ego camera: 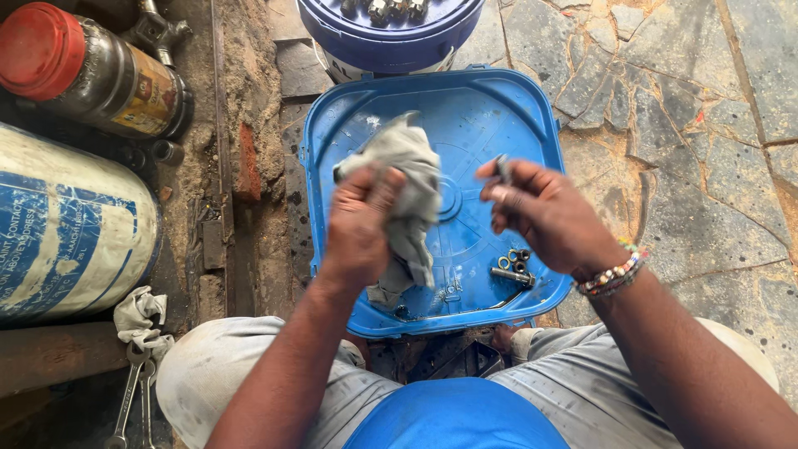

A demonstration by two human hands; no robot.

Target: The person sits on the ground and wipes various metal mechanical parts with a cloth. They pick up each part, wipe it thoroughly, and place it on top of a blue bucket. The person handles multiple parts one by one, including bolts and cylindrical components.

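Head view: above the blue lid (507, 116), the left hand (362, 229) is clenched round a grey rag (411, 179), the right hand (544, 212) pinches a small metal piece (502, 167), bolt and washers (515, 266) lying on the lid's near edge.

Both hands motion-blurred; small grey metal piece (502, 167) in right hand (540, 212) too smeared to ID. Round blue plastic bucket (391, 37) cut off at top edge.

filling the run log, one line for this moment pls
left hand: grips grey rag | right hand: pinches small metal part | blue lid: bolt and washers
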